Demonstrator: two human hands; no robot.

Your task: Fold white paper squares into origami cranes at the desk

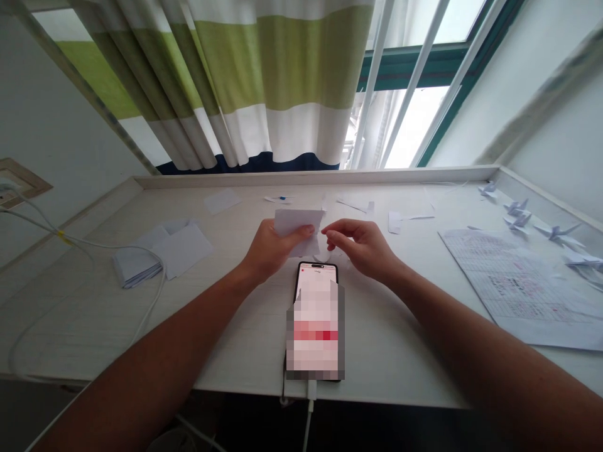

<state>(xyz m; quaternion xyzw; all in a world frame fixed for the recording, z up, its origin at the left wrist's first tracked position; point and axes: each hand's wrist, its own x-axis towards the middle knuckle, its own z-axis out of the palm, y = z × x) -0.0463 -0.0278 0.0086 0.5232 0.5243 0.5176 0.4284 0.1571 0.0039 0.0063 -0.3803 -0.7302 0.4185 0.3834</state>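
A: What is largest?
B: The tabletop (396, 339), bearing a phone (316, 279).
A: And next?
B: Right hand (362, 243): half-curled; whether it holds anything cannot be told. Left hand (276, 248): closed, thumb uppermost, on white paper (296, 220) just beyond the phone.

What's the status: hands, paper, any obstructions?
Left hand gripping white paper. Right hand at its right edge, contact unclear. Possible obstruction: phone with cable, on desk.
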